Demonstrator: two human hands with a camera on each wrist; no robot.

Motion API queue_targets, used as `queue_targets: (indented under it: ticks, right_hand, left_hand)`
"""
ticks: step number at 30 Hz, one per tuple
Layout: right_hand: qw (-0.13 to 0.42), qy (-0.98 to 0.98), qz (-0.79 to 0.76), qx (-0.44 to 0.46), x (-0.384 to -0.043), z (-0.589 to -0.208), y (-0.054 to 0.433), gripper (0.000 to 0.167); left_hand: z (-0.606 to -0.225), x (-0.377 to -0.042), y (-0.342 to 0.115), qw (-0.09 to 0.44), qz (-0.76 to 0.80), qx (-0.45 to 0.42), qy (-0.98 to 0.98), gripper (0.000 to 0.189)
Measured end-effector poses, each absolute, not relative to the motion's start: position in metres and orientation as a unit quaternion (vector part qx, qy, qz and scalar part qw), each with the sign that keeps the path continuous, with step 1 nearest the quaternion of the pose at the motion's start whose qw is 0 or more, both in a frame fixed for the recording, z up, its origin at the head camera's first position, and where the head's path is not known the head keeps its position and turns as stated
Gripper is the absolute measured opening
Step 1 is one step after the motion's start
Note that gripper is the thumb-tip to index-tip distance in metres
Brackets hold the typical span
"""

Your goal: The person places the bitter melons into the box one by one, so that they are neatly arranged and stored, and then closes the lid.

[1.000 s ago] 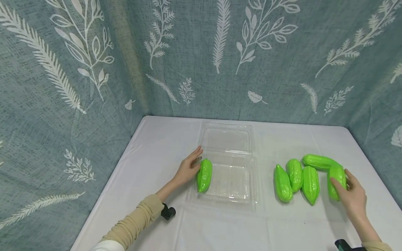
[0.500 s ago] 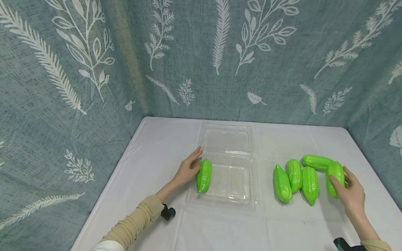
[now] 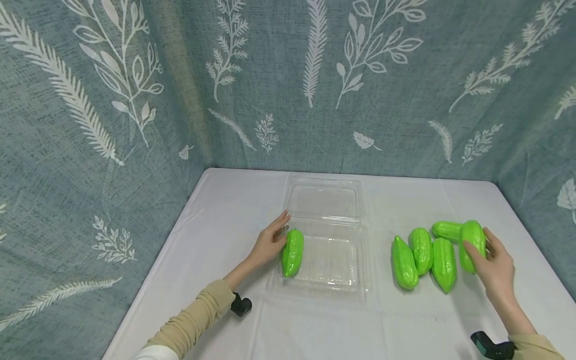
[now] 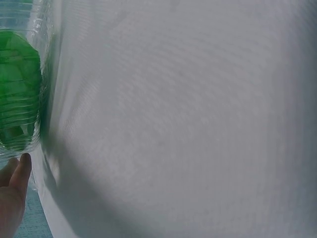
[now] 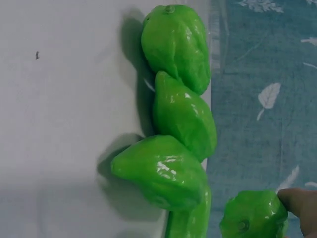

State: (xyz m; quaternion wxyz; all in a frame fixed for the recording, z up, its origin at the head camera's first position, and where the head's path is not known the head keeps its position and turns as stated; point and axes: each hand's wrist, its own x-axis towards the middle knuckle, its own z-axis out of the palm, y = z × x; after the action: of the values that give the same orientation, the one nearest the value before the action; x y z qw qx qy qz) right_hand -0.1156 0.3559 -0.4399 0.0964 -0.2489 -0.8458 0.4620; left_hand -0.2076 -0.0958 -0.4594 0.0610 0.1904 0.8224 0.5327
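My right hand [image 3: 497, 262] grips a glossy green bitter melon [image 3: 472, 245] between thumb and fingers. In the right wrist view this melon [image 5: 252, 215] appears raised, apart from the others. Just left of it, several more bitter melons [image 3: 444, 265] lie close together on the table. My left hand [image 3: 269, 242] rests against the left side of a clear plastic clamshell box [image 3: 333, 260], fingers fairly straight. One bitter melon [image 3: 293, 252] lies lengthwise inside the box along that side. Through the box wall, the left wrist view shows this melon [image 4: 19, 89], with fingertips [image 4: 24, 161] at the box's edge.
The box's lid [image 3: 324, 197] lies folded back, away from me. A white cloth [image 3: 324, 330] covers the table. Blue-green curtains [image 3: 288, 90] with white leaf patterns hang behind the table and along its sides.
My right hand has lifted its bitter melon and moved it up and to the left, so it now overlaps the sideways melon behind. My left hand has stayed at the box.
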Motion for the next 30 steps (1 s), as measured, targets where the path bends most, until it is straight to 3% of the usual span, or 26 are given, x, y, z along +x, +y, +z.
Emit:
queue_targets:
  ticks: [12,22,30]
  right_hand:
    - [0.11,-0.831,0.49,-0.239,-0.123,-0.432,0.342,0.068]
    - [0.106,-0.824,0.511,-0.221,-0.13,-0.427,0.326,0.069]
    - [0.104,-0.823,0.519,-0.206,-0.134,-0.424,0.318,0.071]
  left_hand:
    - [-0.461,-0.208,-0.095,0.06,0.532,0.195,0.822,0.053]
    - [-0.496,-0.223,-0.098,0.035,0.532,0.188,0.825,0.054]
    - [-0.497,-0.226,-0.099,0.041,0.537,0.187,0.822,0.054]
